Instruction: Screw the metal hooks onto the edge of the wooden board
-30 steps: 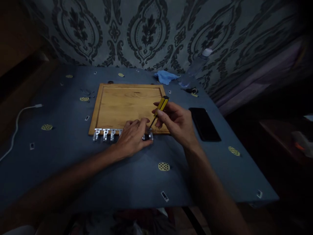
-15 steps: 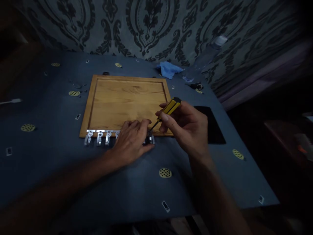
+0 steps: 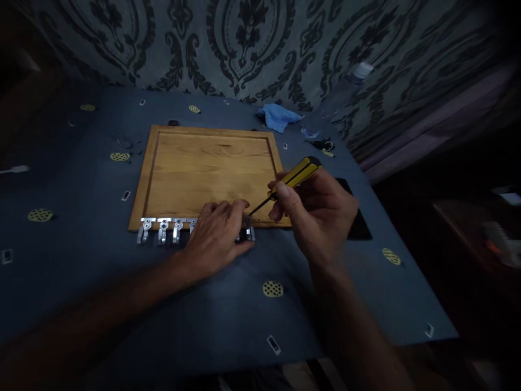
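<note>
A framed wooden board (image 3: 211, 174) lies flat on the table. Along its near edge runs a metal hook rail (image 3: 163, 231) with several silver hooks hanging over the edge. My left hand (image 3: 215, 231) is closed over the right part of the rail and covers some of its hooks. Between the thumb and fingers of my right hand (image 3: 315, 217) is a yellow and black screwdriver (image 3: 299, 175), tilted, its shaft pointing down and left. The tip reaches the rail's right end beside my left fingers; whether it sits in a screw is too dark to tell.
The table (image 3: 195, 320) has a patterned blue-grey cover. Behind the board are a blue cloth (image 3: 279, 117) and a clear plastic bottle (image 3: 340, 98). A black flat object (image 3: 360, 222) lies right of the board, partly behind my right hand. A white cable end (image 3: 18, 169) is at left.
My right hand has shifted right, and the screwdriver leans over more, with its tip still at the rail's right end. My left hand keeps its place on the rail. The view has moved slightly.
</note>
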The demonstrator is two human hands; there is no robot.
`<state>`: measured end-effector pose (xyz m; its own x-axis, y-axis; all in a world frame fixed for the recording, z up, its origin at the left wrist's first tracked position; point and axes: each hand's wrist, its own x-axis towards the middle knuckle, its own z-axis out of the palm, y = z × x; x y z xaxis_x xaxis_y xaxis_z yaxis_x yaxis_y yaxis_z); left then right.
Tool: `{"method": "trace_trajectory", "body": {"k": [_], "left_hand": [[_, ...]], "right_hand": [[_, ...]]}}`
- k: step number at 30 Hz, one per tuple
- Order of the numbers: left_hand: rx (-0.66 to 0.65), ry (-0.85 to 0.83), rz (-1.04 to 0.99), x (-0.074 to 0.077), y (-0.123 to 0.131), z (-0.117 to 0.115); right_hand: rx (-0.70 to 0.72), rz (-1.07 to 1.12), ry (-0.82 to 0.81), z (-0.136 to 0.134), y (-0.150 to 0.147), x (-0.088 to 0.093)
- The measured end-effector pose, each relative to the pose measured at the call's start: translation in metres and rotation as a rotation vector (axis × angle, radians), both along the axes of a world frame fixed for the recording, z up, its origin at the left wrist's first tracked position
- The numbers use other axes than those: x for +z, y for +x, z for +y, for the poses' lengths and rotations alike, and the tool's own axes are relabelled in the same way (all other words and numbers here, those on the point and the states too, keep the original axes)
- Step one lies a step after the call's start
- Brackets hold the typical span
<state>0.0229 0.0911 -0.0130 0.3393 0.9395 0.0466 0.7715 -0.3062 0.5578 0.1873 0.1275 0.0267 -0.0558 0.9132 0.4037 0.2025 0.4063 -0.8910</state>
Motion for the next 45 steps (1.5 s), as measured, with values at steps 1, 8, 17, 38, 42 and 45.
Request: {"method": "trace_trajectory", "body": {"k": [1,8,17,38,42,45], "left_hand": [[0.0,0.004,-0.006,-0.0006,-0.0003,-0.0002],[0.01,0.011,0.017,0.0005,0.0006,-0.0004],[0.012,0.016,0.021,0.0006,0.0011,-0.0009],[0.027,0.032,0.043,0.005,0.0026,-0.0009],[0.025,0.028,0.032,0.0041,0.0018,-0.0007],[0.024,0.048,0.028,0.0017,0.001,-0.0009]], "right_hand": [[-0.005,0.009,0.008,-0.0002,0.0003,0.0006],[0.039,0.017,-0.036,0.0023,-0.0012,-0.0028],[0.072,0.006,-0.049,0.0045,-0.0014,-0.0051],[0.138,0.011,-0.126,0.0027,-0.0031,-0.0046],[0.15,0.0,-0.141,0.0043,-0.0014,-0.0039],[0.187,-0.006,-0.12,0.0066,0.0011,-0.0033]]}}
